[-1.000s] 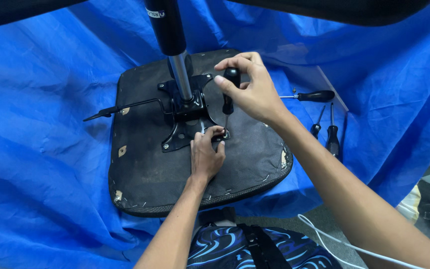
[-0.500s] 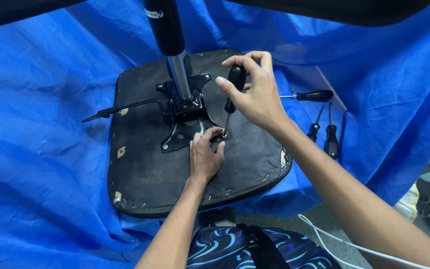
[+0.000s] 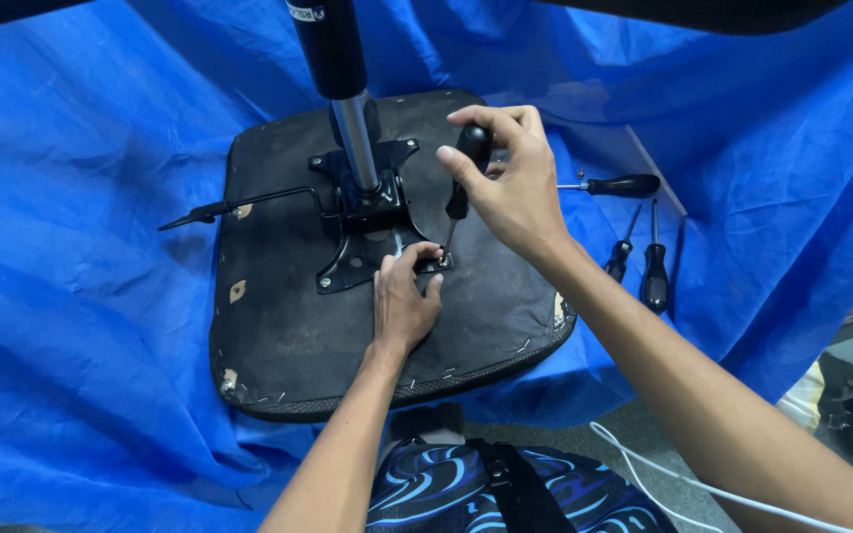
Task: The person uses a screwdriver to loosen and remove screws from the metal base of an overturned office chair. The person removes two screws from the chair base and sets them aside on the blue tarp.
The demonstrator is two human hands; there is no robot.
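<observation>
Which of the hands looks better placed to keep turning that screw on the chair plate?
The right hand, probably: it already grips the screwdriver, whose tip sits at the plate's corner. The left hand rests on the metal plate beside the tip, steadying it.

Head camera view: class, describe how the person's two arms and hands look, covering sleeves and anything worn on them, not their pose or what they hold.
Both forearms are bare up to the frame's lower edge: no sleeves show. The left hand and right hand wear no gloves, and no rings, watch or wristbands are visible. The fingernails look short and unpainted.
</observation>
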